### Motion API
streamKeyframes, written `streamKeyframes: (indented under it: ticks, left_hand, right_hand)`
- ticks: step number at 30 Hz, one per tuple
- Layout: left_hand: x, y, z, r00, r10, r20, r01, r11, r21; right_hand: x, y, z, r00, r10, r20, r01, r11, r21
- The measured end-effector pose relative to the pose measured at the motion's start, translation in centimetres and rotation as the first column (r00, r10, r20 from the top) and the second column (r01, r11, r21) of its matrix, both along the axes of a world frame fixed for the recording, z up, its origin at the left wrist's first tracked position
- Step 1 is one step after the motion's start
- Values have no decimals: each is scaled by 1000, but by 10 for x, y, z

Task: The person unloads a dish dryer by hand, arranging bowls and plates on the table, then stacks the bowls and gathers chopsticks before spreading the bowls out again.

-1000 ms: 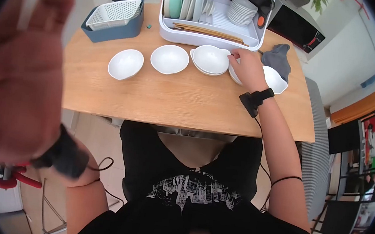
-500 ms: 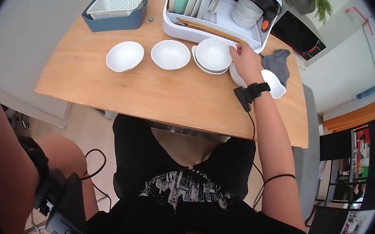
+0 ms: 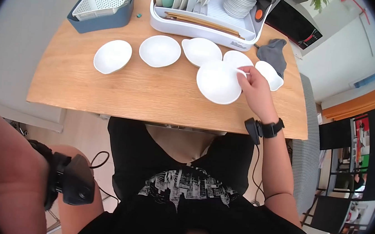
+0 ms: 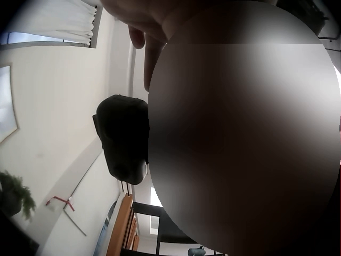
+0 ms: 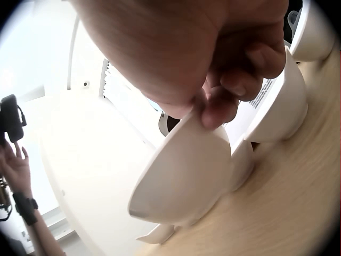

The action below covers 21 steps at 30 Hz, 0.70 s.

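My right hand pinches the rim of a white bowl between thumb and fingers. In the right wrist view this bowl hangs tilted below the fingers, close over the wooden table. Behind it, a white lipped bowl and another bowl stand in the row, the held one overlapping the latter. Further left are two more white bowls, a middle one and an end one. My left hand is raised, fingers straight, just below a black device; the head view shows only its forearm.
A white dish rack with plates, small dishes and chopsticks stands at the back. Left of it sits a blue basin with a white basket. At the right are a spouted bowl, a grey cloth and a microwave.
My right hand has lifted the top bowl off the lipped bowl and carried it toward me and slightly right. The left hand has risen out of the head view.
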<state>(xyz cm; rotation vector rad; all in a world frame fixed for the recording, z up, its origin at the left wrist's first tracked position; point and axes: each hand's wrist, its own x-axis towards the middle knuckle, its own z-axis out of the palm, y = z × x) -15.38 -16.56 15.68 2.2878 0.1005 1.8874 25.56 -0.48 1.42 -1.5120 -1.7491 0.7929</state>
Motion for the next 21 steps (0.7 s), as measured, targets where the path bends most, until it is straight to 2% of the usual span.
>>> streamKeyframes:
  ticks: [6,8,13,17,21]
  left_hand:
    - [2,1,-3,1000,8,13,-9,1000,6]
    - [2,2,-4,1000,5,11,-5,1000,20]
    - [5,3,-4,1000,18,5,-18,999,40]
    - [5,3,-4,1000,15,-11,-14,998,56]
    - [9,3,-8,1000,18,0,-18,999,29]
  right_hand:
    - [5,-14,-13,1000,5,-5,-5,999,-48]
    - [0,-18,-17,990,-2,-139,-12,995,-104]
    - [8,-13,-35,996,15,-84,-22,997,-78]
    - [1,-12,-32,973,-9,-229,-34,982,-184]
    - [5,-15,-35,985,-36,-166,9,987,-161]
